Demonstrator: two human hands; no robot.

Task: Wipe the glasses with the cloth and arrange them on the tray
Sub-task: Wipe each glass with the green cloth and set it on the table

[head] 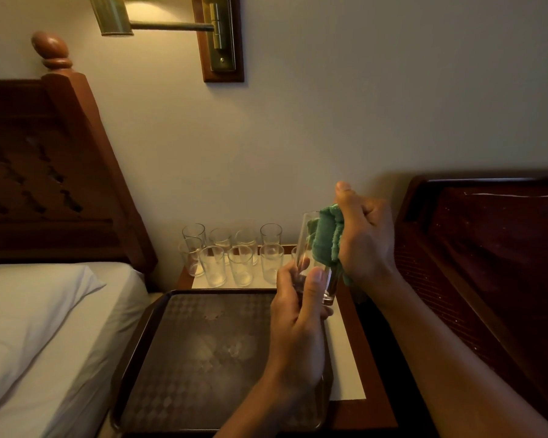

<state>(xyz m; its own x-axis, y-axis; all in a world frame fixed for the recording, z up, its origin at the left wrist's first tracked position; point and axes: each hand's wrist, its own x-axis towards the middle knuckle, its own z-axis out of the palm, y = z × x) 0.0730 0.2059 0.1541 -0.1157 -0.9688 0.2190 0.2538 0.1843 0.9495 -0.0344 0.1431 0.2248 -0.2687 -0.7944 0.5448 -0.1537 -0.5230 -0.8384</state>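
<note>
My left hand (298,314) grips the lower part of a clear glass (306,248), held tilted above the right side of the dark patterned tray (184,358). My right hand (364,238) holds a green cloth (326,238) pressed against the glass near its rim. Nothing stands on the tray. Several more clear glasses (234,254) stand in two rows at the back of the bedside table, against the wall.
The tray lies on a wooden bedside table (355,352) with a white top. A bed with a white pillow (29,311) and a wooden headboard (45,172) is at the left. Another dark headboard (487,254) is at the right. A brass wall lamp (215,36) hangs above.
</note>
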